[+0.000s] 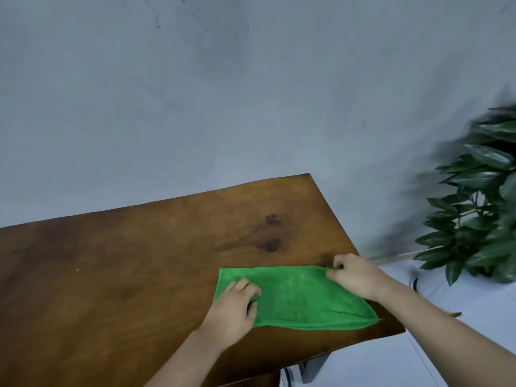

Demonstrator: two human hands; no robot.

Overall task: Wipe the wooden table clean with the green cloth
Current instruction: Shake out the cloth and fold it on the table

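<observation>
Lying under left hand (234,306), green cloth (296,298) pinched by right hand (352,275).

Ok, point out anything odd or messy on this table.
Dark blotches with a smear trailing left mark the brown wooden table just beyond the flat green cloth; whether wet or stained, I cannot tell. Nothing else stands out.
</observation>
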